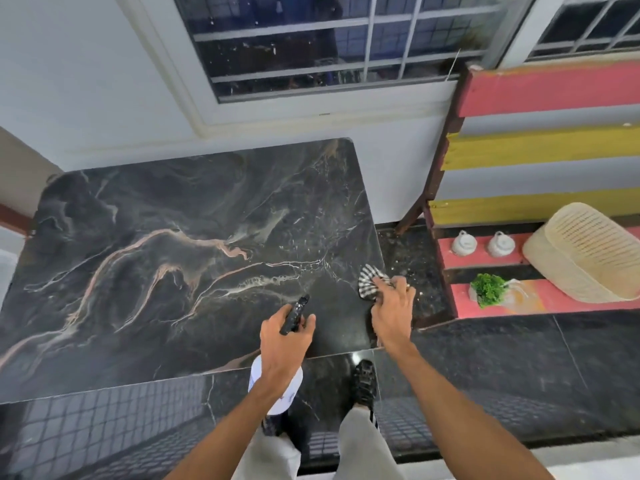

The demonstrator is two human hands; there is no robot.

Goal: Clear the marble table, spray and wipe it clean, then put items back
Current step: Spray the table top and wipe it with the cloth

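The dark marble table (173, 258) with pink and white veins fills the middle of the view, and nothing stands on its top. My left hand (285, 337) grips a spray bottle (277, 386) over the table's near edge; its black nozzle points away from me and its white body hangs below my wrist. My right hand (393, 313) holds a black-and-white checked cloth (367, 281) against the table's near right corner.
To the right stands a pink and yellow slatted bench (540, 95) bearing two white cups (464, 243), a small green plant (489, 289) and a woven basket (585, 252). A window (332, 46) is behind the table. The floor (502, 358) is glossy black tile.
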